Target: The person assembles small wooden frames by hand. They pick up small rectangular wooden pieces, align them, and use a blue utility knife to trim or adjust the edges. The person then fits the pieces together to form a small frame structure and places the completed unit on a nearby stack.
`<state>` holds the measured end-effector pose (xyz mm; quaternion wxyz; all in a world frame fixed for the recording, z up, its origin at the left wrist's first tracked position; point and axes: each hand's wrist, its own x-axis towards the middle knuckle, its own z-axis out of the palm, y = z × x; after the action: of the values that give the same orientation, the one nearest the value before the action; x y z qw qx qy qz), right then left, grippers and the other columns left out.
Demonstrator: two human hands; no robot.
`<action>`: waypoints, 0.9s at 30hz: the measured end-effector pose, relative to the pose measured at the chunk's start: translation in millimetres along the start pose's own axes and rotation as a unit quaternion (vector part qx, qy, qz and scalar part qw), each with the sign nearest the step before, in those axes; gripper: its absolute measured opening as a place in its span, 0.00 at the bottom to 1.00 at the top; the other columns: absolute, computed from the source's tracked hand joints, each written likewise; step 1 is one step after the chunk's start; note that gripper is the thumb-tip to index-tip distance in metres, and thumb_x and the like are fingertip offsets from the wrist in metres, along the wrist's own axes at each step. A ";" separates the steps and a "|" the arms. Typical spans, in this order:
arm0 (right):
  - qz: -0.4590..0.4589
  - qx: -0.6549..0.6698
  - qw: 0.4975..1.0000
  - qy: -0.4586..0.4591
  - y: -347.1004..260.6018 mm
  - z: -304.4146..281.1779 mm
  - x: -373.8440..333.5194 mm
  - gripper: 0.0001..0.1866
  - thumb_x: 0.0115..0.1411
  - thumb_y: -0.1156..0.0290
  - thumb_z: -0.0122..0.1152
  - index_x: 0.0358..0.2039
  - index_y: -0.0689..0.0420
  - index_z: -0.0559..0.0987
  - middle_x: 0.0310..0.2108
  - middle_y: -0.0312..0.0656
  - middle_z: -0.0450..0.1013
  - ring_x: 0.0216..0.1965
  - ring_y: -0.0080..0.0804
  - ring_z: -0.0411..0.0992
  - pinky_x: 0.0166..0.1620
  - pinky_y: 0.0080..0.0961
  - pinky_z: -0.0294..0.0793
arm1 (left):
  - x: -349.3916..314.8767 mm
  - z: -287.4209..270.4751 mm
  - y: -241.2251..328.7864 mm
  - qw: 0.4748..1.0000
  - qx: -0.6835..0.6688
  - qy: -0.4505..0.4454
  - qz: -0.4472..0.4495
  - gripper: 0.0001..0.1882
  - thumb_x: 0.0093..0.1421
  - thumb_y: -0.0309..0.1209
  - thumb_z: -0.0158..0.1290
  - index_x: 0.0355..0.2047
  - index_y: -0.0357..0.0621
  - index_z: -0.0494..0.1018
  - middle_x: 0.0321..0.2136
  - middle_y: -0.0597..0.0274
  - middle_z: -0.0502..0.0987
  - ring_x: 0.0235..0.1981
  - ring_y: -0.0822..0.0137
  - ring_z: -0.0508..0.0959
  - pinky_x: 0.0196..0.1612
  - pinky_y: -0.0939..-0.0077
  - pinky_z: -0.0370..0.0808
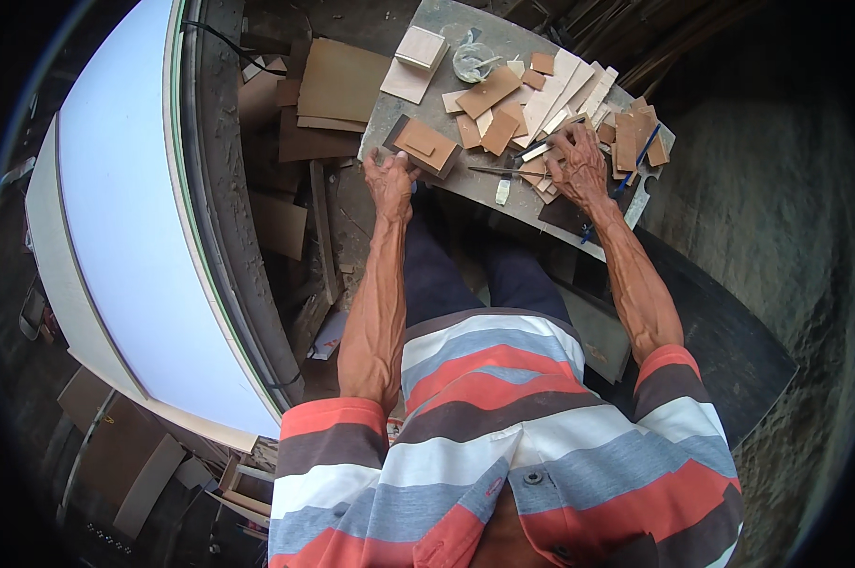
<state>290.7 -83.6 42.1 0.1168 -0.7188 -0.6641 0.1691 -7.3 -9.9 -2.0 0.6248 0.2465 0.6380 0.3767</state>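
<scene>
Workshop floor and stacked sheets surround the grey desk; a large white panel stands at far left. Left hand: fingers partly closed around the near left corner of a dark brown rectangular board, apparently gripping it. Position: the board lies at the desk's near left edge, just beyond these fingers, its long axis running from far left to near right. It carries a flat orange-brown rectangular piece. A slender dark tool lies between the hands. Right hand: well apart from the board, fingers bent among pale wooden strips; their opening and hold cannot be told.
</scene>
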 end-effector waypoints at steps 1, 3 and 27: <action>0.002 0.000 1.000 -0.003 0.9 -0.4 -0.6 0.15 0.47 0.66 0.63 0.35 0.56 0.76 0.41 0.42 0.66 0.46 0.42 0.65 0.48 0.37 0.68 | 0.2 0.3 1.1 1.000 -0.005 0.000 -0.008 0.38 0.58 0.24 0.51 0.64 0.34 0.42 0.42 0.48 0.71 0.39 0.59 0.76 0.45 0.60 0.78; -0.001 -0.010 1.000 -0.017 3.8 2.7 -0.4 0.15 0.47 0.67 0.59 0.36 0.57 0.76 0.42 0.43 0.66 0.46 0.43 0.65 0.49 0.39 0.67 | 0.1 0.7 3.6 1.000 -0.015 0.000 -0.025 0.39 0.58 0.24 0.52 0.64 0.33 0.42 0.43 0.45 0.71 0.40 0.57 0.76 0.46 0.59 0.78; 0.120 0.240 0.963 -0.025 -35.7 -19.6 -5.3 0.07 0.59 0.70 0.57 0.34 0.58 0.80 0.24 0.39 0.75 0.26 0.31 0.73 0.33 0.28 0.71 | -58.5 -10.8 7.4 0.951 0.166 0.172 0.196 0.29 0.58 0.23 0.50 0.58 0.30 0.52 0.41 0.52 0.72 0.33 0.69 0.75 0.36 0.78 0.74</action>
<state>265.5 -84.5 74.6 0.2481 -0.7397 -0.5159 0.3538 -13.3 -53.3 38.9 0.3694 0.3985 0.7283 0.4175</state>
